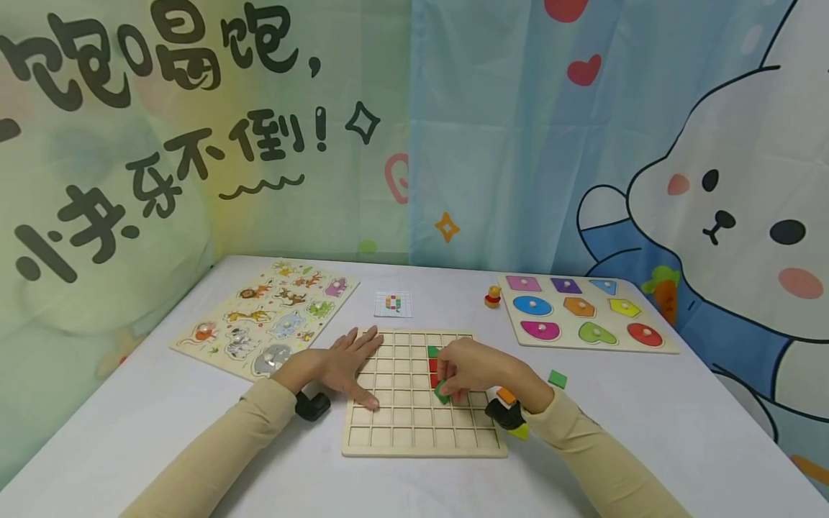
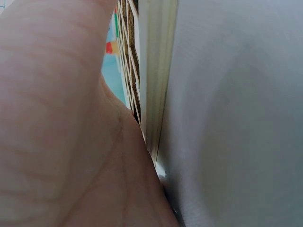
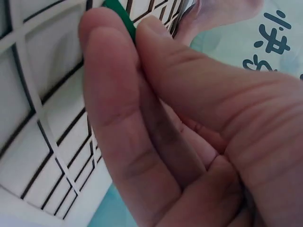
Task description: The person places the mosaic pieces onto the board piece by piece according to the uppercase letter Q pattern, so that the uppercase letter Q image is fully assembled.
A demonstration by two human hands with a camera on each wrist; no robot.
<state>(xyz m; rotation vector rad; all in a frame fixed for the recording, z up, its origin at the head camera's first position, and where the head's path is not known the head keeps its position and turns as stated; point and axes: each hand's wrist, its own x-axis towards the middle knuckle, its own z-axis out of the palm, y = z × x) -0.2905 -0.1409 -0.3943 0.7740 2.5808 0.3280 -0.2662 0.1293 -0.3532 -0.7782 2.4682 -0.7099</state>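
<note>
A wooden grid board (image 1: 424,439) lies on the white table. My left hand (image 1: 343,365) rests on its left edge with the fingers spread straight. Between thumb and fingertips, my right hand (image 1: 469,365) pinches a green square tile (image 1: 442,392), tilted over the grid. The right wrist view shows the same green tile (image 3: 120,15) by its edge. Just above it in the head view, a column of tiles sits in the grid: red tiles (image 1: 433,365) and a green tile (image 1: 432,351) at the top. The right hand partly covers that column.
A small pattern card (image 1: 393,303) lies behind the board. An animal puzzle (image 1: 259,316) is at the left, a shape puzzle (image 1: 586,313) at the right, with a small toy figure (image 1: 493,296) beside it. Loose green (image 1: 558,379), orange (image 1: 506,396) and yellow-green (image 1: 520,432) pieces lie near the right wrist.
</note>
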